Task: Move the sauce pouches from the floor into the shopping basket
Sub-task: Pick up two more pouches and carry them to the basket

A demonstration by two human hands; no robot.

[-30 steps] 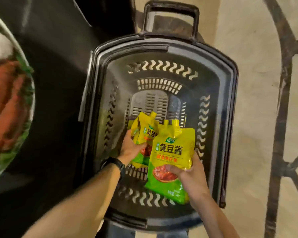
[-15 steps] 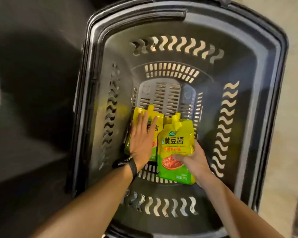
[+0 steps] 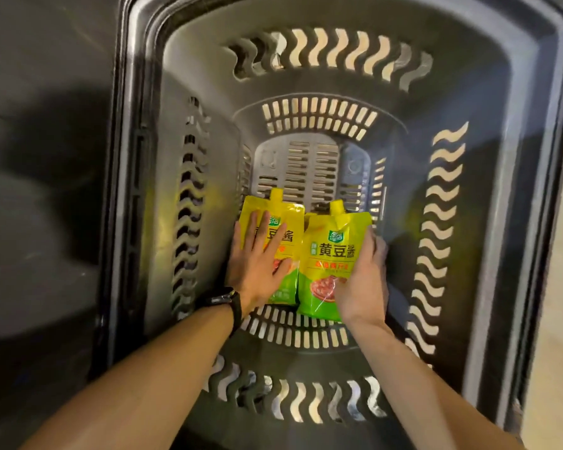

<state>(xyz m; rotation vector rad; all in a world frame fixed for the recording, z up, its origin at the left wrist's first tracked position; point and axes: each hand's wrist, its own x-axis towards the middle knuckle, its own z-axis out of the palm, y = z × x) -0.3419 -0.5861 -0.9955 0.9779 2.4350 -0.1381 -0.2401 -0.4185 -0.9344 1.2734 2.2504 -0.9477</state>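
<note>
Yellow-and-green pouches sit low in the dark plastic basket [image 3: 488, 190], on the near half of its slotted bottom, spouts pointing to its far wall. The left pouch [image 3: 293, 248] lies flat, its left edge close against the foot of the basket's left wall. The right pouch [image 3: 333, 251] lies just beside it, and its left edge touches or slightly overlaps the neighbour.

Beyond both spouts the slotted bottom shows through to the basket's far wall. There is a narrower strip between the right pouch and the basket's right wall, where your knuckles sit.

Your left hand [image 3: 257, 267], with a watch [image 3: 226, 302] at the wrist, rests palm down on the left pouch, fingers straight and spread, gripping nothing. Your right hand [image 3: 361, 280] grips the right pouch, fingers curled round its right edge and thumb across its lower front. You cannot tell whether that pouch rests fully on the basket's bottom or hangs partly in your grip. Both forearms reach in over the basket's near rim.
</note>
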